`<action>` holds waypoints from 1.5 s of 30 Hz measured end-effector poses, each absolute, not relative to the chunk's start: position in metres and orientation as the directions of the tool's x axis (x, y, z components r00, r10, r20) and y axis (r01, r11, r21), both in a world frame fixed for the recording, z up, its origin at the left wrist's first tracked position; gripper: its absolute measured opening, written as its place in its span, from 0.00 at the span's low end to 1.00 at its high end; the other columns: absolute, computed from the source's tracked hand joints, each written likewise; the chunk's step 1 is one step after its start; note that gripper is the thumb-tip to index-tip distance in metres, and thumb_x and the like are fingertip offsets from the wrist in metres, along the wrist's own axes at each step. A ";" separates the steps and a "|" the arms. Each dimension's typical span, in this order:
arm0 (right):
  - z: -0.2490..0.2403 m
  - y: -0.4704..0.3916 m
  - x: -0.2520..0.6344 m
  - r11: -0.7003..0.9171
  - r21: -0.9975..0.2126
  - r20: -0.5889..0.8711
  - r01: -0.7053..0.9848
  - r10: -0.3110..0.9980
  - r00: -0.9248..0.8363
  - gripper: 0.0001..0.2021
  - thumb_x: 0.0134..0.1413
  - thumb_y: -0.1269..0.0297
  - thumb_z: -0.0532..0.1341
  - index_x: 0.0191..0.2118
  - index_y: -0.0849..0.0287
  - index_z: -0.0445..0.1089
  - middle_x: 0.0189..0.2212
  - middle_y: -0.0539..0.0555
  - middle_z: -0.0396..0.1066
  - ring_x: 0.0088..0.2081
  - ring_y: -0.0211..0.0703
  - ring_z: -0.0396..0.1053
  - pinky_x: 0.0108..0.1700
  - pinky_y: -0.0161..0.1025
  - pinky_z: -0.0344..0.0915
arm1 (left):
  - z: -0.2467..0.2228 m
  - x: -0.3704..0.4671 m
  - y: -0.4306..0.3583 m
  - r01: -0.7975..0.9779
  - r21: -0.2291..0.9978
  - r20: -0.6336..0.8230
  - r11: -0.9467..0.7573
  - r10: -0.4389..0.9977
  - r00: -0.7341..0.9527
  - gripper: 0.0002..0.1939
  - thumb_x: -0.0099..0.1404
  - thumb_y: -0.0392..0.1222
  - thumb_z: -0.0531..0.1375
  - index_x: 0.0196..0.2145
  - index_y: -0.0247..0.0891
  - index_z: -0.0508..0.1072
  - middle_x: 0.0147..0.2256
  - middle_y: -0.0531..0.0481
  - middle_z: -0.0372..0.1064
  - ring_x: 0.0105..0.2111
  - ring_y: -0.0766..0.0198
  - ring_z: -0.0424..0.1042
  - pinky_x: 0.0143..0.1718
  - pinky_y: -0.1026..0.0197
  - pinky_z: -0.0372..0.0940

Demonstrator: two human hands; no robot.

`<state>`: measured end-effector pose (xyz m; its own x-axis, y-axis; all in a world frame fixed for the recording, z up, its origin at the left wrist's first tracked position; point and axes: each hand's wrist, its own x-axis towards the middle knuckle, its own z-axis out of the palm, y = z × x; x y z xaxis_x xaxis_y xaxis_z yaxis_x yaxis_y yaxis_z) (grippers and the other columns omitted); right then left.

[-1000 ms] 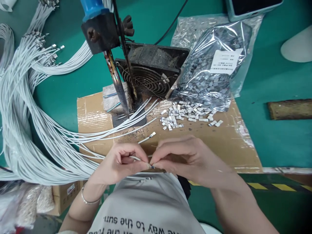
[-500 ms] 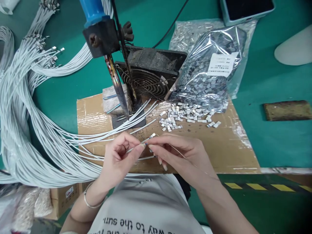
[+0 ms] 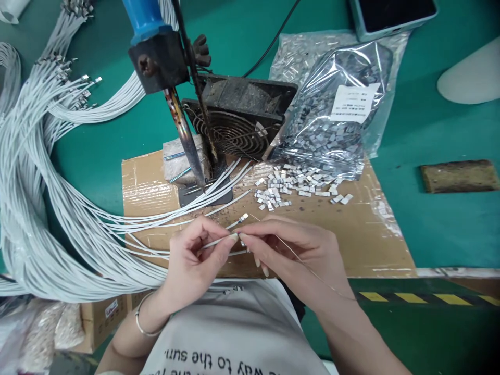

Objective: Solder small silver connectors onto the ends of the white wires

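A white cable (image 3: 213,243) is pinched near its end between the thumb and index finger of my left hand (image 3: 195,258). My right hand (image 3: 299,252) is closed too, its thumb and index fingertips meeting the cable's tip; any small part between them is hidden. A thin solder wire (image 3: 288,247) runs through the right hand and trails back over the wrist. Just beyond the fingertips lies a cable end with a small metal connector (image 3: 244,217). The soldering iron (image 3: 189,148) points down from its stand, ahead of my left hand.
Loose metal connectors (image 3: 283,182) lie on the cardboard (image 3: 344,234), before a bag of connectors (image 3: 324,120). A fan (image 3: 234,127) stands behind the iron. Bundled white cables (image 3: 35,198) fill the left side. A phone (image 3: 390,18) and brown block (image 3: 460,176) are at right.
My hands have shifted slightly right, and the fingertips now meet at the cable's tip. The cable end with the connector beyond them shows more clearly, apart from the right fingers.
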<state>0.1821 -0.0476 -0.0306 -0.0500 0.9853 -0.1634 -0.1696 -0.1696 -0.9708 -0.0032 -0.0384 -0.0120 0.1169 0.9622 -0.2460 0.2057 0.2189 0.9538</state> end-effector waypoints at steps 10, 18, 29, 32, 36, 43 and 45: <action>-0.021 -0.049 0.180 -0.374 -0.896 -0.375 -0.240 0.926 -0.043 0.05 0.59 0.66 0.72 0.31 0.54 0.85 0.22 0.48 0.73 0.20 0.33 0.62 0.20 0.33 0.59 | -0.010 -0.008 -0.045 0.391 0.919 -0.122 0.046 0.978 0.171 0.05 0.73 0.39 0.69 0.37 0.40 0.80 0.27 0.52 0.74 0.22 0.68 0.62 0.23 0.63 0.57; -0.018 -0.041 0.175 -0.398 -0.850 -0.409 -0.346 0.911 -0.042 0.07 0.49 0.64 0.76 0.26 0.55 0.80 0.16 0.44 0.67 0.14 0.31 0.59 0.14 0.30 0.56 | -0.001 -0.001 -0.046 0.382 0.923 -0.145 0.054 0.966 0.213 0.08 0.78 0.40 0.64 0.38 0.40 0.76 0.25 0.55 0.70 0.22 0.68 0.63 0.24 0.64 0.58; -0.033 -0.058 0.147 0.002 -0.998 -0.019 -0.069 0.954 0.299 0.07 0.59 0.72 0.70 0.32 0.52 0.81 0.20 0.47 0.74 0.18 0.36 0.65 0.19 0.35 0.67 | 0.001 0.014 -0.036 -0.150 0.831 -0.498 0.535 0.838 0.225 0.17 0.74 0.53 0.69 0.34 0.40 0.71 0.22 0.59 0.62 0.17 0.74 0.47 0.16 0.68 0.44; -0.034 -0.057 0.152 0.062 -0.998 0.066 0.022 0.962 0.267 0.08 0.62 0.71 0.70 0.36 0.49 0.83 0.22 0.48 0.76 0.21 0.39 0.68 0.23 0.38 0.72 | 0.002 0.013 -0.033 -0.179 0.847 -0.469 0.501 0.861 0.195 0.12 0.74 0.48 0.69 0.37 0.41 0.73 0.22 0.60 0.62 0.18 0.73 0.48 0.17 0.69 0.46; -0.035 -0.056 0.158 0.127 -0.984 0.154 0.121 0.958 0.243 0.09 0.65 0.72 0.68 0.40 0.48 0.83 0.25 0.48 0.78 0.20 0.38 0.68 0.24 0.38 0.74 | 0.002 0.012 -0.031 -0.137 0.890 -0.417 0.435 0.897 0.145 0.10 0.73 0.45 0.70 0.36 0.39 0.77 0.24 0.58 0.66 0.20 0.73 0.50 0.20 0.68 0.50; -0.030 -0.055 0.169 0.007 -1.000 0.002 -0.022 0.983 0.181 0.09 0.65 0.72 0.70 0.41 0.49 0.85 0.25 0.48 0.79 0.20 0.37 0.70 0.24 0.38 0.73 | 0.002 0.010 -0.026 -0.081 0.898 -0.422 0.432 0.899 0.120 0.09 0.71 0.41 0.70 0.33 0.39 0.77 0.20 0.60 0.63 0.19 0.73 0.52 0.21 0.68 0.52; -0.026 -0.054 0.172 -0.090 -0.993 -0.105 -0.076 0.968 0.228 0.07 0.65 0.71 0.71 0.37 0.50 0.85 0.23 0.47 0.77 0.20 0.37 0.70 0.23 0.36 0.72 | 0.003 0.010 -0.025 -0.072 0.903 -0.416 0.424 0.903 0.110 0.08 0.70 0.39 0.69 0.32 0.40 0.77 0.19 0.60 0.63 0.18 0.73 0.51 0.20 0.68 0.51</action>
